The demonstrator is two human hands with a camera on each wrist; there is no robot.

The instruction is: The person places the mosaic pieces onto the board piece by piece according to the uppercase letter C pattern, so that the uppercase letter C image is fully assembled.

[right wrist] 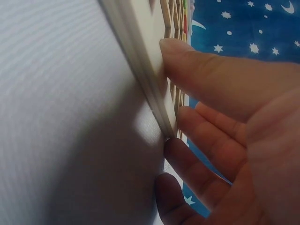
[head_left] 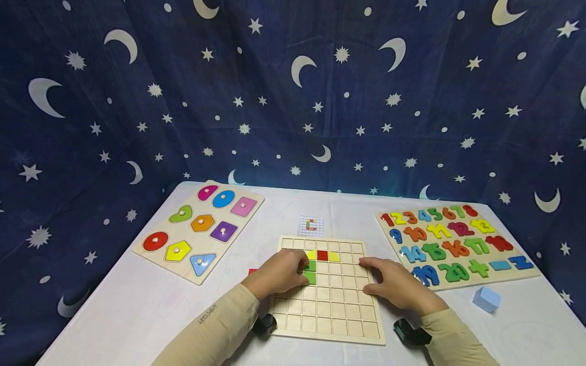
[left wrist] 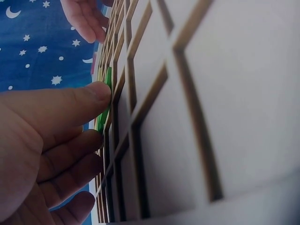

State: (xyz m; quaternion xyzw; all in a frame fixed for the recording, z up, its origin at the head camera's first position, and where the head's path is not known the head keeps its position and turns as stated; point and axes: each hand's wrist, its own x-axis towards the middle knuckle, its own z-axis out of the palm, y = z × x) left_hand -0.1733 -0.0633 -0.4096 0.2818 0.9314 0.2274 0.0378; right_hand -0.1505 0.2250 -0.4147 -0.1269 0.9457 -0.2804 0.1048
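A square wooden grid board (head_left: 334, 310) lies on the table. Its filled cells show a red square tile (head_left: 322, 255), a yellow tile (head_left: 334, 256), part of another yellow piece, and green tiles one above the other. At the lower green tile (head_left: 310, 277), my left hand (head_left: 284, 269) has its thumb and curled fingers close together. From the left wrist, the thumb tip covers part of the green tile (left wrist: 108, 77). My right hand (head_left: 396, 282) rests on the board's right edge, its thumb (right wrist: 180, 54) on the top face and other fingers along the side.
Behind the board lies a small pattern card (head_left: 316, 218). A shape puzzle with knobs (head_left: 189, 239) is at left, a number puzzle (head_left: 458, 244) at right. A light blue block (head_left: 487, 299) sits near the right sleeve; a red piece (head_left: 253, 271) shows beside the left wrist.
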